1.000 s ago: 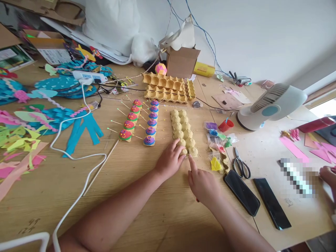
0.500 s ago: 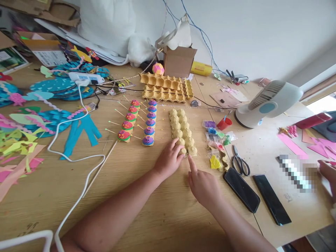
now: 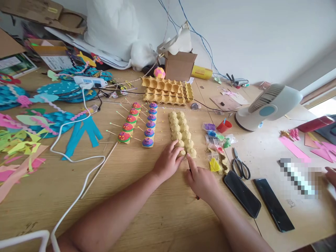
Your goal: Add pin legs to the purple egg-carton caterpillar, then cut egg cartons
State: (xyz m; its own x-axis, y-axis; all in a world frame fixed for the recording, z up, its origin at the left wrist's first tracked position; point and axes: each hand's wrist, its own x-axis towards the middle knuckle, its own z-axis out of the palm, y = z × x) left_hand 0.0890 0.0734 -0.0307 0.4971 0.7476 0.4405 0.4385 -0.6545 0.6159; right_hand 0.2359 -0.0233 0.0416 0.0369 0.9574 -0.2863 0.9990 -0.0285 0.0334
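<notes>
A pale egg carton strip lies cups-down on the table, two cups wide. My left hand grips its near left end, fingers curled over the last cups. Close beside it, my right hand is closed around a slim dark tool, mostly hidden by the palm; its kind is unclear. The right index finger reaches to the carton's near edge, between the two end cups. To the left stand two painted carton strips with faces: red-and-green caterpillars and purple-and-blue ones, with thin sticks poking out.
Right of the carton lie bags of coloured clay, a red cup, scissors and a black phone. A fan stands behind them. More egg trays are at the back. A white cable crosses the left side. Another person's hand shows at right.
My right hand has turned slightly, and the dark tool now shows beneath it. The left hand keeps its hold on the carton. The view has shifted a little.
</notes>
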